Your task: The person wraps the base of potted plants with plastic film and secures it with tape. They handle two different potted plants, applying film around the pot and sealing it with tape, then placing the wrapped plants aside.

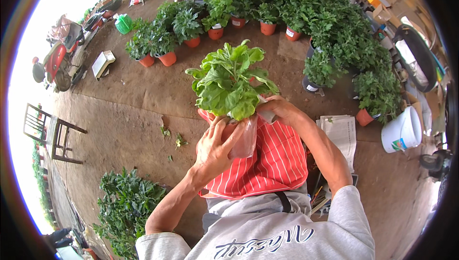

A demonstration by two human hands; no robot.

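A leafy green potted plant (229, 80) stands upright over my lap. Its reddish pot (233, 131) shows through clear plastic film (247, 140) wrapped around it. My left hand (217, 145) grips the pot from the left, fingers spread over its near side and rim. On the other side my right hand (281, 109) holds a pale grey roll (267, 113) against the plant's right edge. Whether the roll is tape or paper I cannot tell. Beneath the pot, a red striped apron (276, 159) covers my lap. The leaves hide part of the pot's rim.
Potted chrysanthemum-like plants (265, 12) curve around the front and right. More foliage (125, 206) is at lower left. Newspapers (339, 134) and a white bucket (400, 131) lie to the right. A wooden chair (53, 134), a green watering can (123, 23) and fallen leaves (180, 141) are leftward.
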